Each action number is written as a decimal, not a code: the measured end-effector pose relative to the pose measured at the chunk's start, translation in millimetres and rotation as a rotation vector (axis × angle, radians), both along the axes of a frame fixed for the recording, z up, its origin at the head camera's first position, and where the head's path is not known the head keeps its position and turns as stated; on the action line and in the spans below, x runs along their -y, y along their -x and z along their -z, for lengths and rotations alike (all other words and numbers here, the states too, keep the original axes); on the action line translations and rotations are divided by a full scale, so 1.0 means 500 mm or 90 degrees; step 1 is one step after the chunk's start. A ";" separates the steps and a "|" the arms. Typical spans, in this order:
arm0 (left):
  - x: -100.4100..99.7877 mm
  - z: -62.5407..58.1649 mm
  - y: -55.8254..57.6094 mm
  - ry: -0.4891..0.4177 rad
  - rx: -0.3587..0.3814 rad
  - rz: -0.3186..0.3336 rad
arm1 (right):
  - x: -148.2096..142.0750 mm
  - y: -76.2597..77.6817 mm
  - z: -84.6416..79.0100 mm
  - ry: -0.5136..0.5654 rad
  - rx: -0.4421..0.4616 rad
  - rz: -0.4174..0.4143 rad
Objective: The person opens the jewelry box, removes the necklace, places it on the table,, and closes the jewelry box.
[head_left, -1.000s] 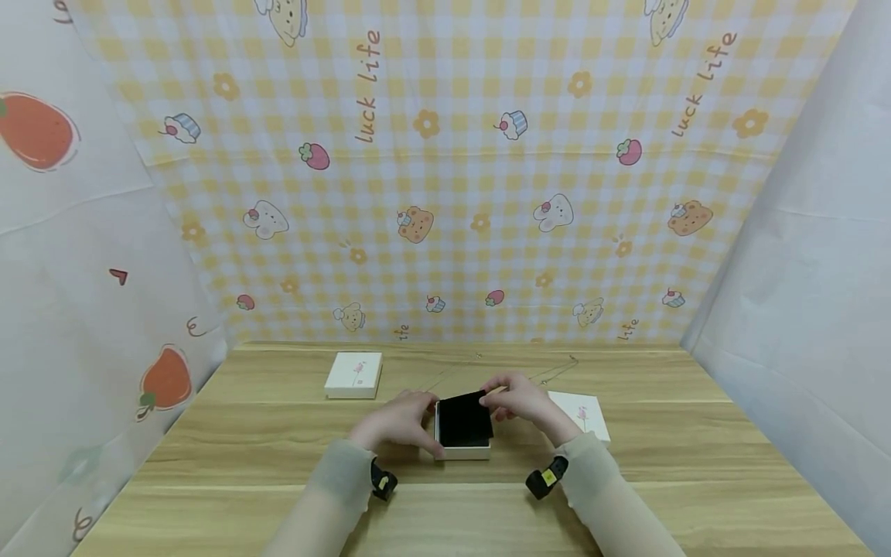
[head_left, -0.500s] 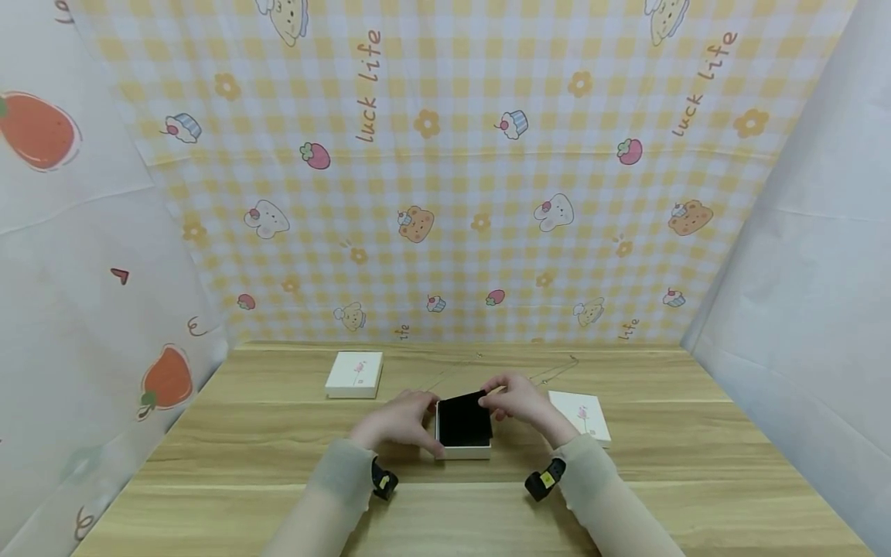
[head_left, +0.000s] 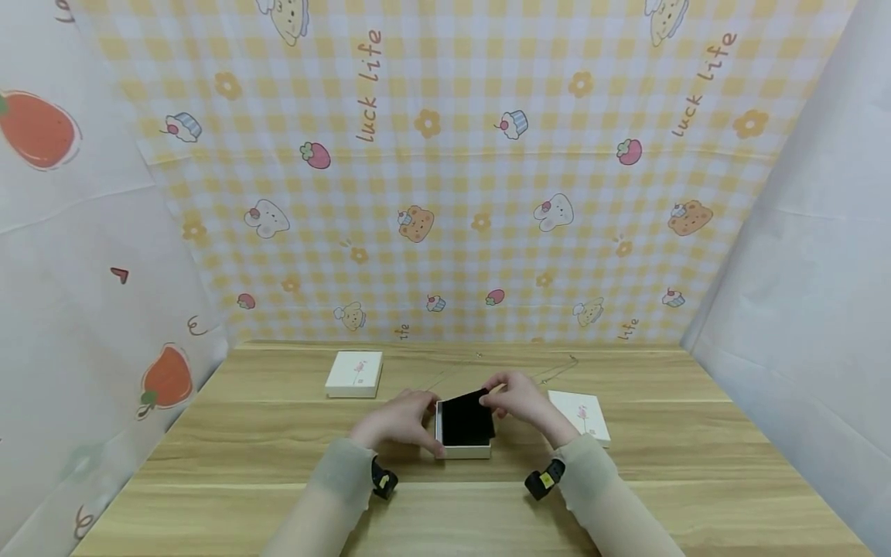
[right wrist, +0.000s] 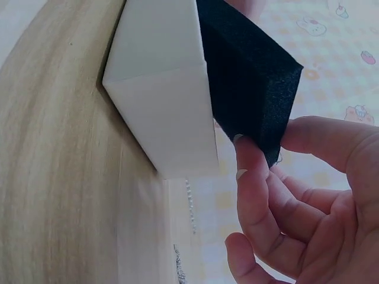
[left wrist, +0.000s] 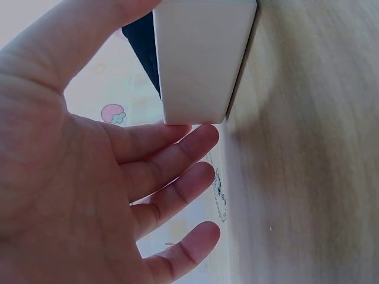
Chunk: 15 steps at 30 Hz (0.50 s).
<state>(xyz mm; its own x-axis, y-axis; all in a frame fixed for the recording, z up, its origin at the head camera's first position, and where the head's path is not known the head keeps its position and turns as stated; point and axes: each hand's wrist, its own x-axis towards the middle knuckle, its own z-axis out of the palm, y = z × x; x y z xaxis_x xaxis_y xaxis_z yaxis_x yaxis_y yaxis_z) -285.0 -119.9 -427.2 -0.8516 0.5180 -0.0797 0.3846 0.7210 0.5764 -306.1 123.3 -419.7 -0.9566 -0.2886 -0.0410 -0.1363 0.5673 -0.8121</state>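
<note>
A small white box [head_left: 466,453] without its lid stands on the table in front of me. My left hand [head_left: 400,420] holds it by its left side, thumb at the near corner and index finger at the far one. A black foam pad [head_left: 466,418] sits tilted in the box, its right side raised above the rim. With thumb and index finger, my right hand [head_left: 520,401] pinches a corner of this pad. In the right wrist view the thick foam pad [right wrist: 246,77] slants out of the box [right wrist: 160,118]. The inside of the box is hidden.
A closed white box [head_left: 355,371] with a pink flower print stands at the back left. A similar flower-printed white lid or box [head_left: 579,415] lies beside my right wrist. Thin chains [head_left: 557,373] lie behind my hands on the wooden table [head_left: 445,518]. Patterned cloth hangs behind.
The foam pad has shifted very slightly to the right with my right fingers. My left hand and the box have stayed in place.
</note>
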 end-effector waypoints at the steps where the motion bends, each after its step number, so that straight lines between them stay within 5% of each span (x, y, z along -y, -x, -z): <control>1: 0.000 0.000 0.000 0.000 0.001 -0.001 | 0.001 0.000 0.000 -0.001 0.000 -0.001; 15: 0.001 0.000 -0.001 -0.004 0.006 -0.010 | 0.009 0.001 0.008 0.001 -0.015 -0.027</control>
<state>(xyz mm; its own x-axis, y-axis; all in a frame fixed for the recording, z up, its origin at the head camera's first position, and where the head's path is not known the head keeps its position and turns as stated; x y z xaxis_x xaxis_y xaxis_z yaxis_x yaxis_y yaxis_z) -284.7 -120.4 -427.4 -0.8586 0.5057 -0.0840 0.3687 0.7230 0.5843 -306.5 118.9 -423.6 -0.9440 -0.3295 -0.0180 -0.1796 0.5587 -0.8097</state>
